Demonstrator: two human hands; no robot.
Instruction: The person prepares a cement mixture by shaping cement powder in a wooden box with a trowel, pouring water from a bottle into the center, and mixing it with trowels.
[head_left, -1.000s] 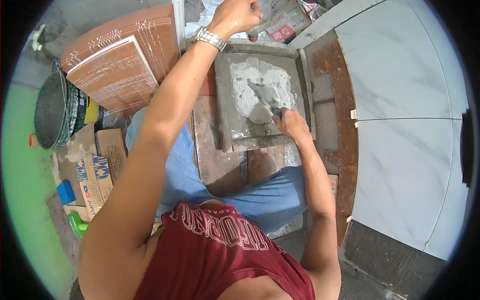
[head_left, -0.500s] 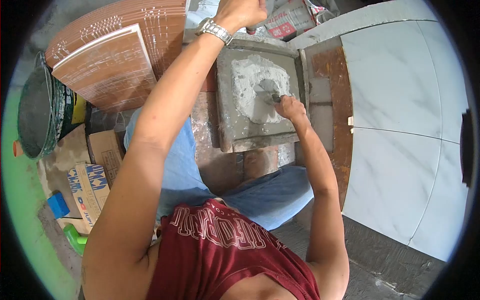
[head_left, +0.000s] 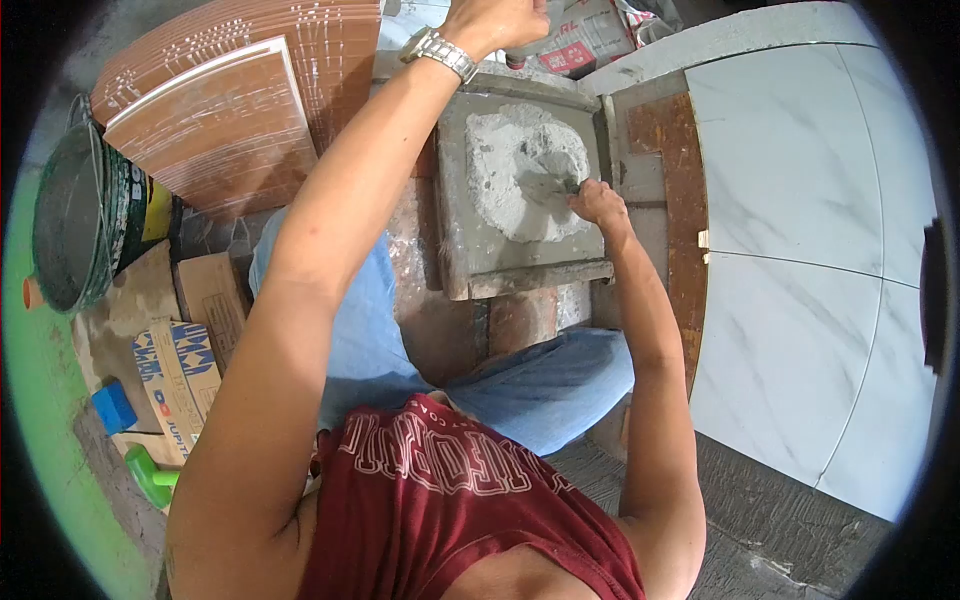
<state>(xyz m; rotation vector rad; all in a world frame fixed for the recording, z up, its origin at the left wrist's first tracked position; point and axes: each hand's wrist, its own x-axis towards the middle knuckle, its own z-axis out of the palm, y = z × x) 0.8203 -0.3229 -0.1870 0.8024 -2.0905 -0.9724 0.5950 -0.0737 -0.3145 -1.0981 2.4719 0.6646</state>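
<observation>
My right hand (head_left: 602, 203) is closed round the handle of a trowel (head_left: 574, 187), whose blade is partly sunk in a pale grey heap of cement mix (head_left: 500, 195). The heap, hollowed in the middle, lies in a shallow square mixing tray (head_left: 455, 240) with raised, mortar-crusted edges. Up at the top edge of the view, my left hand (head_left: 500, 22) is closed, wearing a metal watch (head_left: 440, 55) on the wrist. A small dark end (head_left: 515, 62) shows just below that fist; what it belongs to is unclear.
Stacked tiles (head_left: 215, 130) lean at the left, beside a bucket (head_left: 75, 215) of grey material. Nearer are a cardboard box (head_left: 178, 375), a blue block (head_left: 114, 406) and a green-headed mallet (head_left: 150, 477). Marbled tiles (head_left: 790, 270) cover the right. A printed sack (head_left: 590, 35) lies behind the tray.
My right hand has moved slightly right and up with the trowel, and the hollow in the heap looks different. My left hand has shifted a little to the right.
</observation>
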